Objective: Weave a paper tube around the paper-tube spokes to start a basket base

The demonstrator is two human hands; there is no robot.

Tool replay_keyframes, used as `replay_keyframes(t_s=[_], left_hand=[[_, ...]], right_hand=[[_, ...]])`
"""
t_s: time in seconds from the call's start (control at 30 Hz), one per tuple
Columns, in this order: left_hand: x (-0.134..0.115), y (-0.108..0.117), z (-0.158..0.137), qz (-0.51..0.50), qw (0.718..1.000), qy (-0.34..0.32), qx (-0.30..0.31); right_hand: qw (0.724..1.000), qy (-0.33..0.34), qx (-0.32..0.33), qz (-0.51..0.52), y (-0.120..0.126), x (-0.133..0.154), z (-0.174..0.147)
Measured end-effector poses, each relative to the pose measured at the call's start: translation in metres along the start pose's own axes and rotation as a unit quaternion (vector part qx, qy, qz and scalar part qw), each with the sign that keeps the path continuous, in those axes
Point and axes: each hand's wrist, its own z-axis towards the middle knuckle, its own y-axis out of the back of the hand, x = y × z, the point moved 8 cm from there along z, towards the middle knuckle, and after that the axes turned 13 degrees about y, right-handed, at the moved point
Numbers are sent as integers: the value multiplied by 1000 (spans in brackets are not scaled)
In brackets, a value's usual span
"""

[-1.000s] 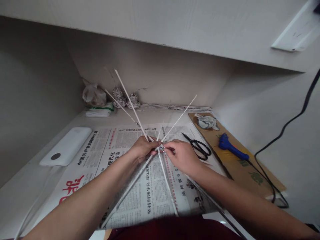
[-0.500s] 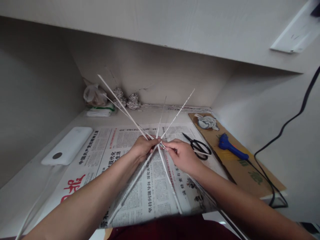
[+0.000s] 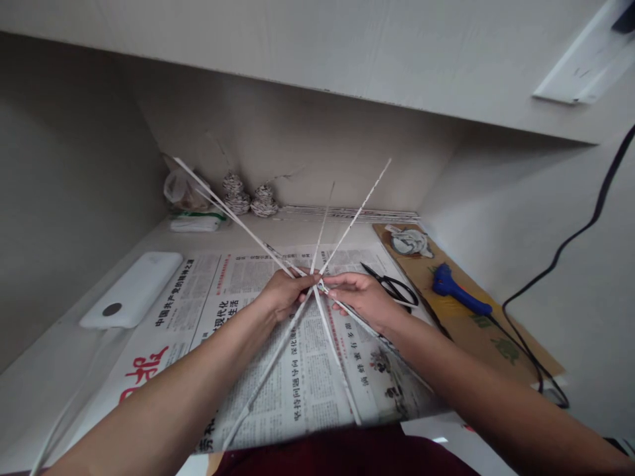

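Note:
Several thin rolled-paper sticks [image 3: 354, 217] cross at one point and spread out like spokes above the newspaper [image 3: 198, 317]. My left hand [image 3: 290, 291] is closed around them just left of the crossing, thumb on top. On the right side, my right hand [image 3: 357, 297] pinches a paper stick close to the crossing, and that stick runs back under my right forearm. The crossing itself is partly covered by my fingertips. Black-handled scissors [image 3: 397, 287] lie just beyond my right hand, partly hidden by it.
A blue glue gun [image 3: 459, 291] and a crumpled cloth-like bundle [image 3: 409, 241] rest on cardboard [image 3: 476, 330] at right. At left lies a white power bank [image 3: 133, 287] with a cable. Two gourd-shaped woven pieces [image 3: 264, 201] and more paper sticks [image 3: 347, 213] sit at the back.
The spokes have turned slightly, the long upper-left one swinging further left and lower. My right hand has shifted its fingers, and a stick now shows along its near side.

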Motion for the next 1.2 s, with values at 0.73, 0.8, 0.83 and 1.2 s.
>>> replay_keyframes(t_s=[0.73,0.8,0.83,1.2], left_hand=[[-2,-15,-11,68,996,-23,47],[0,-16,-9,60,997,-20,55],[1,-16,-8,54,997,-17,58],[3,-14,-9,-26,998,44,37]], right_hand=[[996,-2,51,-76,1,11,4],[996,2,53,-73,2,11,4],[996,3,49,-76,2,12,4],[972,148,-9,-184,2,20,6]])
